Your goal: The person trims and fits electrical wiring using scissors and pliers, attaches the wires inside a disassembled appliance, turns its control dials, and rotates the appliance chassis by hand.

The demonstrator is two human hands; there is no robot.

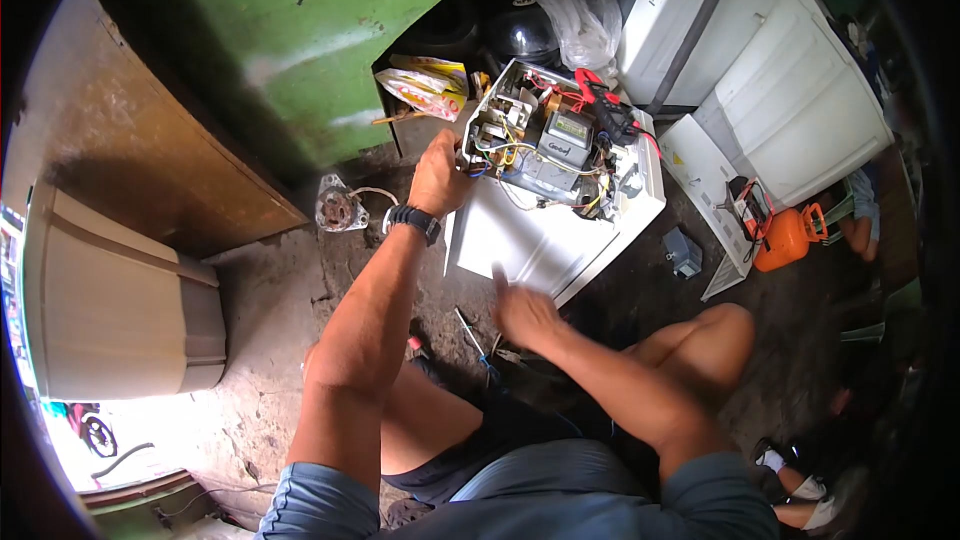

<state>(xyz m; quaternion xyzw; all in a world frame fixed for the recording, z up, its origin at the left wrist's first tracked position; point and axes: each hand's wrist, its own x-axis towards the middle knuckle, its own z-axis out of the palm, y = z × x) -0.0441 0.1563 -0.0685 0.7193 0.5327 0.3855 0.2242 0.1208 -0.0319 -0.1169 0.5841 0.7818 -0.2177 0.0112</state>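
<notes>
Dark, worn floor [270,285] runs beneath a green wall [250,20], with a pale tub-like body [110,290] standing at the far left. Next comes a small motor [338,210], lying beside the work, its pale lead trailing toward the watch-wearing wrist. The left hand [440,180] clasps the near-left edge of an opened white appliance [500,225], probably to steady it. A thin-shafted tool [468,328] lies on the floor, well within reach. Just beyond it, the right hand [525,318] is apart from the casing and blurred; something slim juts forward, and whether it is a finger or a held item, I cannot tell. The appliance sits tilted in front of the person, apparently so its wiring and labelled metal block [565,137] face up. Across its far side rests a red-and-black tool [605,105], seemingly parked handy. Farther right are a grey block [683,252], an orange tank [785,240] and another person's arm [862,230].
</notes>
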